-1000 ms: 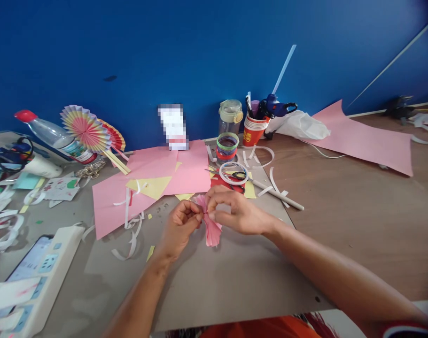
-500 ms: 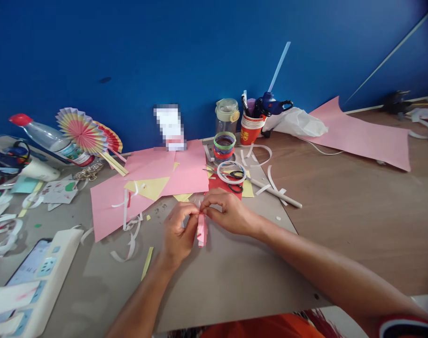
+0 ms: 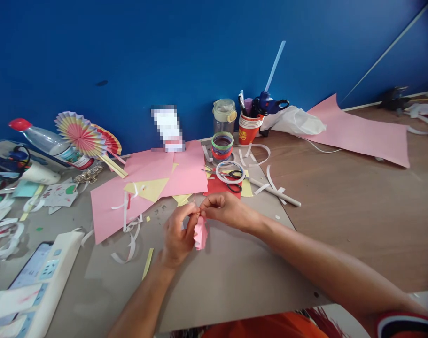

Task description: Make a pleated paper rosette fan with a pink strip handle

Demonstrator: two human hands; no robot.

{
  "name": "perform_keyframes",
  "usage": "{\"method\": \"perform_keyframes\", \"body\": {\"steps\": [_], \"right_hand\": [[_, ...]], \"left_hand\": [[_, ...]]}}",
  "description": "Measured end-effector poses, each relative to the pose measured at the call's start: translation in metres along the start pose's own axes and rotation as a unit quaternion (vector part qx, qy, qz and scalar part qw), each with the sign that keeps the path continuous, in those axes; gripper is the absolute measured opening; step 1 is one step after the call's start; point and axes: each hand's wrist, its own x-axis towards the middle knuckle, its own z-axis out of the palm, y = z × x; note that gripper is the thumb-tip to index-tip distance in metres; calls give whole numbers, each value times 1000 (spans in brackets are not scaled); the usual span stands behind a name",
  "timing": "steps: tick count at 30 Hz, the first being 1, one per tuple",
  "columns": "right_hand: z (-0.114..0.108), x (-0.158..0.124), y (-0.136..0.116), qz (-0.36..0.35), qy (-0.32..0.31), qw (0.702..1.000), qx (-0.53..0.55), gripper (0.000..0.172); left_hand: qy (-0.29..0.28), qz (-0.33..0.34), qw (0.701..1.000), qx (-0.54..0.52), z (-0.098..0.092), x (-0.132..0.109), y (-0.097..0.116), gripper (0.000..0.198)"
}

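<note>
A small strip of pink pleated paper hangs below my fingertips over the grey table mat. My left hand pinches its upper end from the left. From the right, my right hand pinches at the same end, its fingertips touching those of the left. The exact grip point is hidden between the fingers. Just beyond the hands lie a red paper sheet, scissors with black handles and a white tape ring. Large pink paper sheets and a yellow paper piece spread behind my left hand.
A clear jar, an orange paper cup of tools and a white stick stand or lie at right. Leftward are folded paper fans, a bottle, a power strip and paper scraps.
The pink pleated paper has turned and spread, so that its zigzag edge shows more. Both hands stay pinched together at its top, with small finger movements. The view has shifted slightly.
</note>
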Motion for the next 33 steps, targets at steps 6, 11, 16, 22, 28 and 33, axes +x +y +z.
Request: {"method": "perform_keyframes", "body": {"steps": [6,11,16,22,28,33], "right_hand": [[4,-5,-6,-17,52,994,-91,8],[2,-6,-13,-20,63,998,4,5],[5,-3,-9,-40,58,998,2,12],[9,-1,-2,-79,108,990,-35,15],[4,-2,-7,-193,138,968,-87,16],[7,-2,-3,-140,67,985,-72,10]], "left_hand": [[10,67,997,25,3,-3,-2,19],[66,-25,997,-29,2,-5,-5,19],[72,-47,993,-77,4,-11,-16,23],[70,-45,992,-93,7,-11,-13,22],[46,91,995,6,-1,-3,-4,28],[50,156,985,48,-4,1,-1,34]]}}
